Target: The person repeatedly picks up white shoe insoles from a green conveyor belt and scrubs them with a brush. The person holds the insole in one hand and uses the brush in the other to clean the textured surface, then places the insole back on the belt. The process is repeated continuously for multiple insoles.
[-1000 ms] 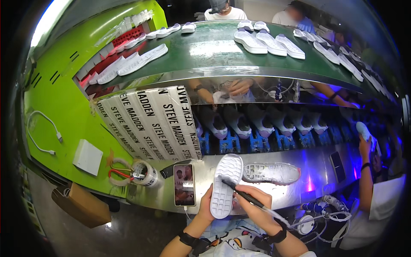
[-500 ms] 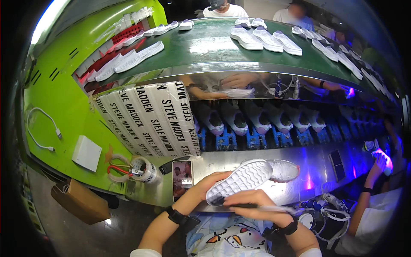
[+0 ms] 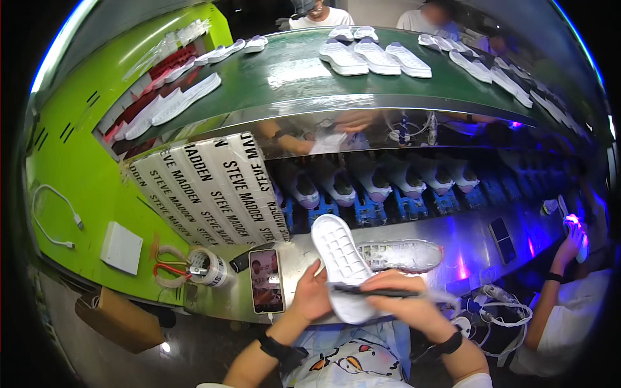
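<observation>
A white shoe sole [image 3: 337, 244] with a grid of recesses stands nearly lengthwise above the metal bench's near edge, its lower end blurred. My left hand [image 3: 313, 294] is closed at its left edge, fingers partly hidden. My right hand [image 3: 404, 301] grips a brush [image 3: 381, 293] with a dark front part, which lies across the lower part of the sole. The brush's pale rear end, smeared by motion, sticks out past the hand. Behind the sole, a whitish shoe-shaped piece [image 3: 401, 255] with a red tip lies on the bench.
A phone [image 3: 267, 281] lies left of my hands, near a tape roll holding scissors [image 3: 210, 268] and a printed carton [image 3: 207, 187]. Shoes on blue stands [image 3: 375, 187] line the lower shelf; more soles [image 3: 375, 58] rest on the green belt above. A co-worker's hand [image 3: 569, 242] is at right.
The sole has swung from slanting rightward to nearly upright, its far end moving left. My left hand has turned with it, and the brush sits higher along the sole. The view has shifted slightly.
</observation>
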Demonstrator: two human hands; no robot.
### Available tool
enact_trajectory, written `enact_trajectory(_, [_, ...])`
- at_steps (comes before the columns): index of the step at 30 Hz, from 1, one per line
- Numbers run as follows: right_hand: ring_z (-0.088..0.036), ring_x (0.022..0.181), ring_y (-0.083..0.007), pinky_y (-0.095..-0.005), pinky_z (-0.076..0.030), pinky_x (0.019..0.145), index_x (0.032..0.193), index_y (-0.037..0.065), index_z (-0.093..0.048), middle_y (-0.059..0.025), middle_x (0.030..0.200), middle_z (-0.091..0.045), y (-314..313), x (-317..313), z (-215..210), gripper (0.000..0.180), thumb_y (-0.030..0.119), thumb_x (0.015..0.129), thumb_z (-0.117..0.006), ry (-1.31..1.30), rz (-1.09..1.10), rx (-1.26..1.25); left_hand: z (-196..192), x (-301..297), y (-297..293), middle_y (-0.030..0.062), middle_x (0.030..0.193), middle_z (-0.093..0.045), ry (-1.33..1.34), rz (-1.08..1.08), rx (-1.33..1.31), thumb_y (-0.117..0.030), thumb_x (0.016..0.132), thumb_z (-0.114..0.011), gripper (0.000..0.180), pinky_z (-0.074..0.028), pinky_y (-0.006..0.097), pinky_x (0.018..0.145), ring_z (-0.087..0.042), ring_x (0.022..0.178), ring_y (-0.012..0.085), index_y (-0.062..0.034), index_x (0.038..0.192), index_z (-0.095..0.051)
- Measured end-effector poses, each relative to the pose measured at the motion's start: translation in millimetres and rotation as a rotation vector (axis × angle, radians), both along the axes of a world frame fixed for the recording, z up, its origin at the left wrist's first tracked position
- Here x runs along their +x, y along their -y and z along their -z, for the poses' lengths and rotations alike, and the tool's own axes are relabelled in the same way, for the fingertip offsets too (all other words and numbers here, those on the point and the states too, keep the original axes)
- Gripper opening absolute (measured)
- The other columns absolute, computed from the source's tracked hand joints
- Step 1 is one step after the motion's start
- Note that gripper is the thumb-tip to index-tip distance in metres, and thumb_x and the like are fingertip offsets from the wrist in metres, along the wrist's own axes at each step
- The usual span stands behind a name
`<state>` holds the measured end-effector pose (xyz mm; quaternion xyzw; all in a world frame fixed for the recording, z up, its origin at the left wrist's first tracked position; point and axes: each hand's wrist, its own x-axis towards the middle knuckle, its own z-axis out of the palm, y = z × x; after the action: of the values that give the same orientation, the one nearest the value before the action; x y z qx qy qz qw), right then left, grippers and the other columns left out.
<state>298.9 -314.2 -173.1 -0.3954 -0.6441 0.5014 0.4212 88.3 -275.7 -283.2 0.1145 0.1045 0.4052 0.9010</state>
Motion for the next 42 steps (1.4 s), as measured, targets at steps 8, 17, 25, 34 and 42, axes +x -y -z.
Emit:
enact_trajectory(8, [-0.063, 0.077, -0.0266, -0.0328, -0.050, 0.074, 0.094, 0.002, -0.068, -0.0121, 0.086, -0.067, 7, -35, 28, 0.022, 0.001, 0.072, -0.069, 0.215, 0.096, 0.454, 13, 45, 9, 0.0194, 0.136, -0.043, 0.403, -0.184, -0.155, -0.040, 0.093, -0.039, 0.057, -0.041, 0.048, 0.100, -0.044, 0.124, 0.0343, -0.0044, 0.138, -0.037])
enact_trajectory(17, [-0.066, 0.073, -0.0137, -0.0250, -0.052, 0.066, 0.098, 0.001, -0.070, -0.0103, 0.085, -0.069, 13, -29, 16, 0.015, 0.008, 0.088, -0.060, 0.053, -0.212, -0.153, -8, 24, -10, 0.0202, 0.125, -0.051, 0.261, -0.158, -0.084, -0.043, 0.088, -0.046, 0.069, -0.045, 0.041, 0.096, -0.053, 0.111, 0.0310, 0.0051, 0.136, -0.035])
enact_trajectory(25, [-0.064, 0.065, -0.0118, -0.0253, -0.050, 0.056, 0.088, -0.002, -0.069, -0.0091, 0.082, -0.067, -9, -9, -3, 0.016, 0.010, 0.089, -0.058, -0.027, -0.280, -0.481, -29, -1, -28, 0.0260, 0.124, -0.054, 0.018, 0.122, -0.015, -0.033, 0.085, -0.044, 0.061, -0.049, 0.042, 0.093, -0.059, 0.109, 0.0355, 0.0084, 0.130, -0.043])
enact_trajectory(34, [-0.065, 0.073, -0.0240, -0.0309, -0.053, 0.067, 0.090, -0.001, -0.066, -0.0108, 0.085, -0.066, -14, -7, -24, 0.011, 0.007, 0.085, -0.062, 0.098, -0.225, 0.343, -78, -10, -20, 0.0109, 0.126, -0.053, -0.709, 0.111, 0.534, -0.007, 0.094, -0.042, 0.032, -0.044, 0.026, 0.095, -0.054, 0.112, 0.0156, -0.0036, 0.125, -0.052])
enact_trajectory(42, [-0.065, 0.077, -0.0208, -0.0290, -0.052, 0.071, 0.090, 0.000, -0.069, -0.0100, 0.088, -0.067, -10, 24, -19, 0.013, 0.009, 0.087, -0.061, 0.084, -0.241, 0.158, -85, 21, -58, 0.0103, 0.092, -0.068, -0.786, 0.502, 0.109, -0.030, 0.083, -0.063, 0.038, -0.051, 0.023, 0.064, -0.065, 0.074, 0.0134, 0.0020, 0.103, -0.065])
